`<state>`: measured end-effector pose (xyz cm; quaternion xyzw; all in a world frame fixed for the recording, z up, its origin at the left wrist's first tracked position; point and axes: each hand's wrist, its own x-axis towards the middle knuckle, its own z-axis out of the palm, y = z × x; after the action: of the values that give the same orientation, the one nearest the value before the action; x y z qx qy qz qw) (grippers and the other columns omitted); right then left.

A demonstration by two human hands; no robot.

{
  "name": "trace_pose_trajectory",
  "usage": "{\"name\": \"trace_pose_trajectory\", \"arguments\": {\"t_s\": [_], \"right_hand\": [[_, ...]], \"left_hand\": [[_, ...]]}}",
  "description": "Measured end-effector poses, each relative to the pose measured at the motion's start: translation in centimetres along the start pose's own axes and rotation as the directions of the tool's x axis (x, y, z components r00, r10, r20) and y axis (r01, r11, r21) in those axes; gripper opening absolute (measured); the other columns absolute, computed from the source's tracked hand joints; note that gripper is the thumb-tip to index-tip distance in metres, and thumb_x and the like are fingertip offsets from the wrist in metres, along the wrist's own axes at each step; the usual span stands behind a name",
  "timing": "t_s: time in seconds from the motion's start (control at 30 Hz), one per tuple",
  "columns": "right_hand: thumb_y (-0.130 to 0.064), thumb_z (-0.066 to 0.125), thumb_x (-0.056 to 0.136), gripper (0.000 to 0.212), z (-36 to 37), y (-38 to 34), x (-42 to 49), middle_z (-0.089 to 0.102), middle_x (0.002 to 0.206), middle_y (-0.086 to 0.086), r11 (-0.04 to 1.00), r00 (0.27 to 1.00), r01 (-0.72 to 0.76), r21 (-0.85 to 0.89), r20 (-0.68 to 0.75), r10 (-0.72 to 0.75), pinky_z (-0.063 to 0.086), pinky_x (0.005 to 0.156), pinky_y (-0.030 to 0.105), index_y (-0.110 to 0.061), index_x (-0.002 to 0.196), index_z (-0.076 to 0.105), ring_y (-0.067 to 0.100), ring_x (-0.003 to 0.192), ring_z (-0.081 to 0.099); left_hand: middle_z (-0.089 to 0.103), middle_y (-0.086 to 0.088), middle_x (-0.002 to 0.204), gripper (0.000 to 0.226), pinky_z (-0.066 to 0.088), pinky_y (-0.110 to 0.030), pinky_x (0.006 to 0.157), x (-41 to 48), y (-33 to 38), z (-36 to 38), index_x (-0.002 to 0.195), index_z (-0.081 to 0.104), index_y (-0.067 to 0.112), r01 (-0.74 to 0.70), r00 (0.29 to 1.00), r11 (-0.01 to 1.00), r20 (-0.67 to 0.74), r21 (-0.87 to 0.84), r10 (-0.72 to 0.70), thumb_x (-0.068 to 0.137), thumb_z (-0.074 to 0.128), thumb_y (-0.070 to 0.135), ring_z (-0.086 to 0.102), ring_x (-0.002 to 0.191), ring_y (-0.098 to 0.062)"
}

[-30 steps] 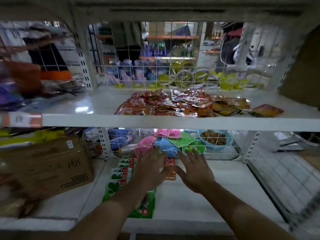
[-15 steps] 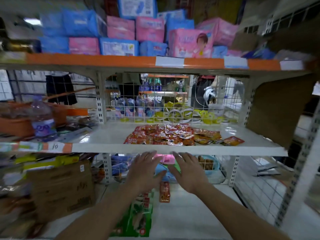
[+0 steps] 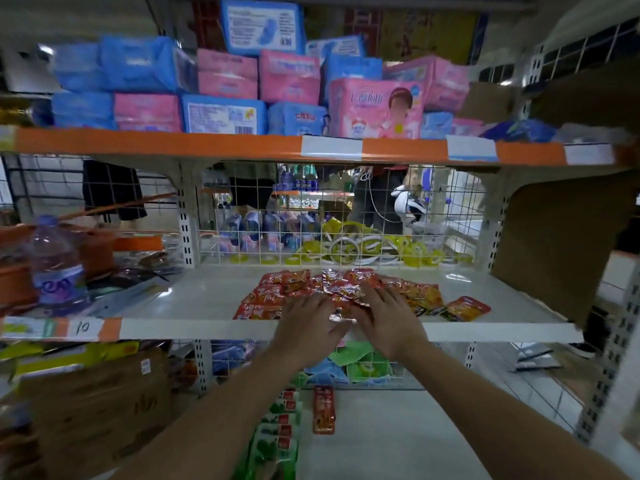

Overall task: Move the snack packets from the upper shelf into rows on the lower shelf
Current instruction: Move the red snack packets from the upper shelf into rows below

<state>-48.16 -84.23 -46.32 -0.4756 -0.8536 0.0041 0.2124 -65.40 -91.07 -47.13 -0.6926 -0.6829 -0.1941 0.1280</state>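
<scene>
On lower shelf [image 3: 398, 445], 6 o'clock: one red packet [image 3: 324, 409] lies flat, with the green packet row [image 3: 277, 434] at its 9 o'clock.
Hands: left hand [image 3: 308, 327] and right hand [image 3: 388, 320] rest with fingers stretched flat on the heap's near edge, gripping nothing.
Upper shelf [image 3: 194, 299], 12 o'clock: snack packets [image 3: 287, 282] lie heaped.

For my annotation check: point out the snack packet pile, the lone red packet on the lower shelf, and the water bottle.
snack packet pile [image 3: 273, 294], head view, a left-side packet.
lone red packet [image 3: 324, 410], head view, its middle.
water bottle [image 3: 55, 249], head view, its body above the label.
</scene>
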Motion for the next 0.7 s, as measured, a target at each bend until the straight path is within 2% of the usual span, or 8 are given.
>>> {"name": "trace_pose_trajectory", "arguments": {"t_s": [0.07, 0.17, 0.23, 0.3, 0.4, 0.53, 0.63, 0.7], "right_hand": [[-0.058, 0.026, 0.101, 0.065, 0.0, 0.4, 1.4, 0.041, 0.154, 0.010, 0.999, 0.999, -0.039, 0.019, 0.008, 0.039, 0.024, 0.120, 0.047, -0.022, 0.156, 0.025, 0.033, 0.147, 0.025], [-0.046, 0.031, 0.103, 0.049, 0.2, 0.9, 3.8, 0.049, 0.147, 0.009, 0.997, 0.997, -0.075, -0.018, 0.000, 0.075, 0.031, 0.116, 0.049, -0.022, 0.144, 0.042, 0.033, 0.141, 0.033], [-0.043, 0.035, 0.102, 0.043, 0.3, 1.0, 5.3, 0.051, 0.143, 0.009, 0.992, 0.993, -0.118, -0.051, 0.014, 0.119, 0.038, 0.110, 0.049, -0.022, 0.137, 0.051, 0.034, 0.136, 0.037], [-0.041, 0.039, 0.101, 0.040, 0.3, 1.1, 6.4, 0.053, 0.141, 0.009, 0.988, 0.991, -0.131, -0.087, 0.017, 0.133, 0.040, 0.108, 0.047, -0.023, 0.131, 0.057, 0.035, 0.132, 0.041], [-0.044, 0.045, 0.099, 0.039, 0.4, 1.3, 7.6, 0.058, 0.132, 0.010, 0.983, 0.988, -0.142, -0.113, 0.047, 0.148, 0.041, 0.104, 0.044, -0.019, 0.125, 0.060, 0.035, 0.123, 0.049], [-0.034, 0.059, 0.094, 0.042, 0.1, 1.6, 8.0, 0.057, 0.132, 0.012, 0.986, 0.977, -0.164, -0.037, 0.135, 0.168, 0.046, 0.101, 0.041, -0.016, 0.132, 0.052, 0.035, 0.122, 0.054], [-0.031, 0.064, 0.093, 0.043, 0.0, 1.6, 8.2, 0.059, 0.130, 0.012, 0.986, 0.975, -0.165, -0.030, 0.148, 0.167, 0.046, 0.100, 0.038, -0.014, 0.131, 0.053, 0.033, 0.121, 0.055], [-0.030, 0.066, 0.091, 0.042, 0.0, 1.7, 8.6, 0.060, 0.128, 0.012, 0.984, 0.975, -0.176, -0.030, 0.135, 0.179, 0.047, 0.099, 0.038, -0.012, 0.127, 0.055, 0.032, 0.119, 0.056]], "left_hand": [[0.062, 0.000, 0.114, 0.057, 0.044, -0.043, 0.096, 1.7, -0.1, 0.9, 0.112, 0.063, 0.021, 0.064, 0.998, 0.998, 0.004, -0.006, -0.064, 0.093, 0.031, 0.064, 0.057, 0.109, -0.023], [0.064, -0.006, 0.103, 0.046, 0.048, -0.048, 0.090, 3.8, -0.4, 1.9, 0.103, 0.062, 0.016, 0.162, 0.986, 0.985, 0.051, -0.053, -0.160, 0.094, 0.041, 0.056, 0.061, 0.098, -0.028], [0.065, -0.006, 0.102, 0.051, 0.049, -0.051, 0.091, 4.9, -0.5, 2.4, 0.105, 0.061, 0.017, 0.225, 0.972, 0.971, 0.082, -0.081, -0.219, 0.091, 0.042, 0.061, 0.062, 0.097, -0.028], [0.068, -0.004, 0.107, 0.065, 0.049, -0.052, 0.092, 5.7, -0.6, 2.9, 0.112, 0.060, 0.018, 0.280, 0.955, 0.954, 0.132, -0.108, -0.265, 0.082, 0.041, 0.073, 0.063, 0.100, -0.027], [0.068, -0.003, 0.110, 0.078, 0.046, -0.045, 0.097, 6.7, -0.7, 2.8, 0.118, 0.060, 0.018, 0.335, 0.927, 0.930, 0.229, -0.149, -0.297, 0.072, 0.055, 0.080, 0.063, 0.102, -0.027], [0.064, -0.007, 0.116, 0.067, 0.047, -0.046, 0.099, 7.8, -1.1, 1.9, 0.123, 0.054, 0.012, 0.401, 0.880, 0.885, 0.369, -0.238, -0.299, 0.080, 0.072, 0.060, 0.060, 0.106, -0.028], [0.059, -0.003, 0.105, 0.054, 0.046, -0.037, 0.096, 8.1, -1.4, 1.2, 0.115, 0.052, 0.010, 0.455, 0.843, 0.846, 0.441, -0.278, -0.309, 0.082, 0.077, 0.045, 0.059, 0.106, -0.027], [0.053, -0.001, 0.097, 0.040, 0.044, -0.031, 0.088, 8.1, -1.4, 0.6, 0.108, 0.053, 0.010, 0.473, 0.831, 0.829, 0.465, -0.299, -0.306, 0.087, 0.075, 0.036, 0.055, 0.103, -0.025]]}}
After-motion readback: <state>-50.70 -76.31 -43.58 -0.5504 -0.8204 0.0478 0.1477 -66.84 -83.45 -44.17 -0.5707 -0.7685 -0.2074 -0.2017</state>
